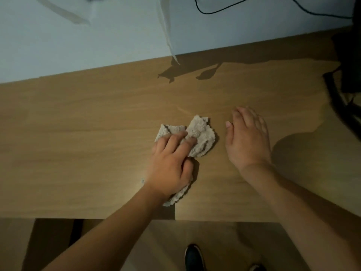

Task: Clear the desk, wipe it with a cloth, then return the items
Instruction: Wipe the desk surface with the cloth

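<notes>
Head view looks down on a wooden desk [88,124] whose far edge runs along a pale wall [88,40] and whose near edge crosses the lower part of the picture. No container shows on the desktop.

A crumpled grey-white cloth [201,135] lies on the desk near the middle, slightly toward the near edge. The left hand [170,165] rests on top of it, fingers curled down into the fabric and bunching it, with a strip of cloth showing under the heel of the hand. The right hand [248,137] is just beside the cloth on its right, apart from it, fingers straight and held together, holding nothing; whether the palm touches the wood I cannot tell.

Bare wood stretches wide to the left of the cloth and back to the wall. To the right, a dark object [340,106] at the picture's edge overlaps the desk; it is too dim to identify. A black cable [214,10] loops against the wall above, and pale strips [166,30] hang down it, the longest reaching the desk's far edge.

Below the near edge are a lower wooden surface [205,243] and the tips of dark shoes [193,255].
</notes>
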A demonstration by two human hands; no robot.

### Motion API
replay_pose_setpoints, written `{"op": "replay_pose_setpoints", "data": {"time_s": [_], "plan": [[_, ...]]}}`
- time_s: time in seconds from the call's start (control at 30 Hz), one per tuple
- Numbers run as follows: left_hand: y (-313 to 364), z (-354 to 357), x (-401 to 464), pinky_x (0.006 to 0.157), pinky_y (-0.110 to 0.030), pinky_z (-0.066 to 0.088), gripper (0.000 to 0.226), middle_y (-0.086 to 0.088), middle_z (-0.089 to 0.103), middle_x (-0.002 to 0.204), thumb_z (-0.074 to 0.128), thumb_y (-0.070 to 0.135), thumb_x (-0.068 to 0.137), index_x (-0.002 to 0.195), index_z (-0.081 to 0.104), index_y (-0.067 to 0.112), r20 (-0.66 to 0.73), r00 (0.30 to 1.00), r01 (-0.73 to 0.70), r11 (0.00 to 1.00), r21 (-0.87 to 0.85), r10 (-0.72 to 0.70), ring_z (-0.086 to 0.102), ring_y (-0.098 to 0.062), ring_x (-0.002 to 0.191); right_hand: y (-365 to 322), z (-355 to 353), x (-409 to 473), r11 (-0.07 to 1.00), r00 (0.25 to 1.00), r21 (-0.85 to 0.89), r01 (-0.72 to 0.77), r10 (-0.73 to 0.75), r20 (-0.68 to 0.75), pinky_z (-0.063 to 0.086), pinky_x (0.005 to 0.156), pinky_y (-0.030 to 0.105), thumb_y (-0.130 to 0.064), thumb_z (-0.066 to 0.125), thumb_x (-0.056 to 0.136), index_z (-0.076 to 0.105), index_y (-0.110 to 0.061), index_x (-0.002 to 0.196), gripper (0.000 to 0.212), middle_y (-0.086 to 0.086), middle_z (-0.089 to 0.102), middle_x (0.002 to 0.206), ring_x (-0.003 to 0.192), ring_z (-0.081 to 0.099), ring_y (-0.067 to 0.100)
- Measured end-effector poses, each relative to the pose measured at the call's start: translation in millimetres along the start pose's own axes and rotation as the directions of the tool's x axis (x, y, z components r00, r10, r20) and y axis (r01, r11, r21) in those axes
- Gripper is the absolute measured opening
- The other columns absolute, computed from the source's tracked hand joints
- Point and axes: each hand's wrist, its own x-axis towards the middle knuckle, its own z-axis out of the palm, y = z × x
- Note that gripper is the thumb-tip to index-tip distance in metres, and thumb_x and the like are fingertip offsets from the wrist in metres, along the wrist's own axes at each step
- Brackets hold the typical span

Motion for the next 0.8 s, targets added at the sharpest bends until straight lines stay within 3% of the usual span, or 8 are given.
{"op": "replay_pose_setpoints", "data": {"time_s": [0.07,0.2,0.33,0.5,0.6,0.67,0.73,0.8], "plan": [[3,0,-2,0.102,-0.045,0.040,0.051,-0.006,0.053,0.142,0.045,0.031,0.088,0.136,0.058,0.021,-0.010,0.999,0.051,0.999,0.020,-0.051,0.048,-0.031,0.123,0,-4,-1,0.999,1.000,0.038,0.021,-0.022,0.016,0.021,0.120,0.041,-0.027,0.036,0.104,0.053,-0.007,0.137,0.042,0.012,0.049,0.145,0.140,0.036,0.028],[4,2,1,0.106,-0.047,0.036,0.053,-0.004,0.049,0.145,0.041,0.037,0.090,0.141,0.052,0.027,-0.021,0.994,0.106,0.993,0.056,-0.105,0.043,-0.030,0.127,23,-28,2,0.946,0.997,0.324,0.028,-0.048,0.055,0.029,0.117,0.040,-0.031,0.034,0.105,0.053,-0.013,0.138,0.043,0.003,0.048,0.146,0.137,0.040,0.021],[7,4,0,0.104,-0.047,0.038,0.053,-0.007,0.050,0.141,0.036,0.041,0.091,0.139,0.054,0.028,-0.050,0.989,0.142,0.982,0.128,-0.136,0.044,-0.033,0.122,84,-67,-5,0.970,0.976,0.129,0.205,-0.213,0.053,0.034,0.112,0.048,-0.035,0.027,0.104,0.056,-0.011,0.135,0.049,0.006,0.052,0.142,0.130,0.048,0.026],[60,19,-26,0.094,-0.047,0.041,0.048,-0.007,0.055,0.128,0.039,0.042,0.088,0.127,0.061,0.025,-0.135,0.918,0.384,0.920,0.079,-0.372,0.047,-0.038,0.115,127,-69,-28,0.981,0.968,-0.006,0.196,-0.192,0.162,0.028,0.116,0.046,-0.031,0.030,0.106,0.050,-0.010,0.141,0.046,0.008,0.047,0.148,0.136,0.041,0.029],[135,42,-79,0.086,-0.044,0.045,0.045,-0.004,0.056,0.121,0.048,0.042,0.085,0.124,0.062,0.026,-0.055,0.996,0.073,0.997,0.005,-0.072,0.052,-0.035,0.105,128,-64,-25,0.978,0.966,0.019,0.206,-0.207,0.157,0.031,0.114,0.045,-0.035,0.029,0.105,0.052,-0.011,0.140,0.048,0.008,0.049,0.145,0.133,0.043,0.028],[164,42,-101,0.081,-0.041,0.046,0.043,0.001,0.055,0.119,0.050,0.041,0.086,0.124,0.063,0.028,0.019,0.993,-0.114,0.991,-0.070,0.115,0.052,-0.026,0.099,128,-65,-25,0.980,0.968,0.038,0.197,-0.200,0.149,0.032,0.114,0.046,-0.038,0.025,0.103,0.053,-0.012,0.139,0.052,0.007,0.049,0.145,0.133,0.043,0.027],[144,31,-73,0.080,-0.043,0.048,0.043,-0.003,0.057,0.115,0.048,0.039,0.087,0.124,0.064,0.024,-0.044,0.994,-0.104,0.984,-0.143,0.098,0.053,-0.026,0.096,128,-66,-27,0.980,0.971,0.051,0.193,-0.198,0.137,0.032,0.114,0.045,-0.036,0.025,0.104,0.052,-0.013,0.139,0.050,0.005,0.048,0.146,0.134,0.043,0.026],[102,18,-23,0.088,-0.045,0.046,0.050,-0.010,0.056,0.117,0.042,0.040,0.087,0.129,0.061,0.020,-0.181,0.977,0.094,0.989,-0.116,-0.114,0.052,-0.032,0.101,128,-67,-27,0.982,0.972,0.051,0.183,-0.188,0.141,0.030,0.116,0.044,-0.032,0.030,0.105,0.051,-0.012,0.140,0.045,0.005,0.046,0.148,0.136,0.041,0.025]]}}
